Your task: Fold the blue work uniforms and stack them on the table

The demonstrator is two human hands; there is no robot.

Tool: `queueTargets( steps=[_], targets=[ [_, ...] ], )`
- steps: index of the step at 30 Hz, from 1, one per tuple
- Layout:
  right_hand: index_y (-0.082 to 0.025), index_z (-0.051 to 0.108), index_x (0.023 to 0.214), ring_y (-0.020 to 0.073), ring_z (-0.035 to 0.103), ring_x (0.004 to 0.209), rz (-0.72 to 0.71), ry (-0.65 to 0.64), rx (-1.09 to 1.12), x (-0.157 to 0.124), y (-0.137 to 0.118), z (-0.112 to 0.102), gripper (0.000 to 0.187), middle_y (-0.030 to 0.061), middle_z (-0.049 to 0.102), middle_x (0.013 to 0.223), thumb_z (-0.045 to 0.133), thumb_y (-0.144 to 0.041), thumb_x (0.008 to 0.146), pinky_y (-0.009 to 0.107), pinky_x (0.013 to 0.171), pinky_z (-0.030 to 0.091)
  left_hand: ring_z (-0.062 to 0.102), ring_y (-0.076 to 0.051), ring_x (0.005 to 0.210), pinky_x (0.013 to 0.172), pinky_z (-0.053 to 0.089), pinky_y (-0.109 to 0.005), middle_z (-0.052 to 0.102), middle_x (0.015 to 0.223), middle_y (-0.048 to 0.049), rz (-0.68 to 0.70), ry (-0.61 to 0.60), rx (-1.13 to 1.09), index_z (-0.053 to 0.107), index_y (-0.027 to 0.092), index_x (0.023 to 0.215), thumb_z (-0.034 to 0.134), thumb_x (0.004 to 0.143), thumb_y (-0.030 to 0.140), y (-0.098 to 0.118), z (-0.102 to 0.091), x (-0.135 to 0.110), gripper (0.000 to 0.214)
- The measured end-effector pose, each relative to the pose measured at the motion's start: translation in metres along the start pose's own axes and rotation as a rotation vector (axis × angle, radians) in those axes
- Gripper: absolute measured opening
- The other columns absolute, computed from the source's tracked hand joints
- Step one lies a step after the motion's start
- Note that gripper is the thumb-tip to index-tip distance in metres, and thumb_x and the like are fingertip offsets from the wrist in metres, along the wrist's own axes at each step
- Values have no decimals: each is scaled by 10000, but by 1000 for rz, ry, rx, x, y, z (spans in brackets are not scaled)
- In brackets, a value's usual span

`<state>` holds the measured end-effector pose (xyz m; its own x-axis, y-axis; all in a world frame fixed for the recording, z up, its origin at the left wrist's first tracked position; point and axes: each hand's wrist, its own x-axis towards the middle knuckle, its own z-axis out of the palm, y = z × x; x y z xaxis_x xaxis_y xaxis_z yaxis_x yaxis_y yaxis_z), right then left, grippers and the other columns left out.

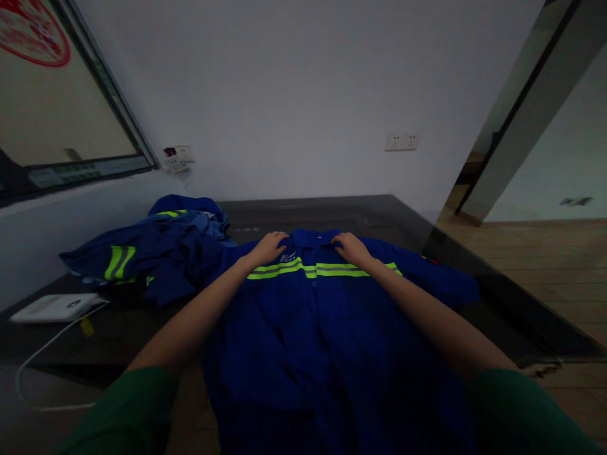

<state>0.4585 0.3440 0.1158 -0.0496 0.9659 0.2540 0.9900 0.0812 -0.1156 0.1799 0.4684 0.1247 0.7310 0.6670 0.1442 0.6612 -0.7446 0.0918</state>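
A blue work jacket (294, 328) is spread front up over the dark table, its collar toward the wall and its lower part hanging over the near edge. A yellow-green and grey reflective band crosses the chest. At the shoulder left of the collar, my left hand (269, 248) is closed on the fabric with bent fingers. My right hand (353, 249) pinches the cloth by the collar's right corner. Both forearms reach over the jacket. The fingertips are small and dim here.
More blue clothing with reflective bands (156, 246) lies heaped at the left. In front of it, a white box-shaped device (54, 308) has a white cable (40, 354) running over the edge. The dark table (303, 212) meets a wall with sockets (401, 141).
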Motion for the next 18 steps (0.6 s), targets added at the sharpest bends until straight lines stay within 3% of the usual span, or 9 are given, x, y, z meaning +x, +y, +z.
queueTargets(
  steps=[4, 9, 14, 18],
  targets=[
    [-127, 580, 1265, 249, 453, 1278, -80, -122, -69, 40, -25, 17, 383, 147, 563, 1327, 474, -127, 897, 397, 1052, 366, 482, -209, 1276, 1088, 347, -328, 535, 1376, -119, 155, 3, -73, 504, 130, 1328, 461, 906, 223, 43, 19, 55, 434],
    [-138, 680, 1092, 314, 540, 1146, -118, -156, -126, 56, -24, 31, 263, 168, 645, 1173, 584, -162, 848, 558, 1024, 340, 588, -224, 1136, 982, 433, -319, 646, 1228, -72, 199, -82, -40, 638, 212, 1173, 569, 832, 201, 47, 40, 77, 348],
    [-151, 704, 986, 287, 519, 1127, -136, -98, -79, 56, 0, 26, 179, 141, 654, 1110, 634, -198, 828, 427, 974, 401, 556, -238, 1133, 980, 403, -378, 637, 1203, -30, 216, -126, -41, 670, 269, 1053, 612, 830, 300, 36, 42, 81, 232],
    [-171, 669, 1038, 216, 543, 1084, -130, -27, 46, 60, 24, 15, 191, 75, 670, 1082, 594, -218, 869, 335, 943, 418, 573, -198, 1087, 1029, 340, -372, 676, 1098, -8, 203, -120, -71, 643, 250, 1032, 563, 873, 319, 40, 42, 95, 191]
  ],
)
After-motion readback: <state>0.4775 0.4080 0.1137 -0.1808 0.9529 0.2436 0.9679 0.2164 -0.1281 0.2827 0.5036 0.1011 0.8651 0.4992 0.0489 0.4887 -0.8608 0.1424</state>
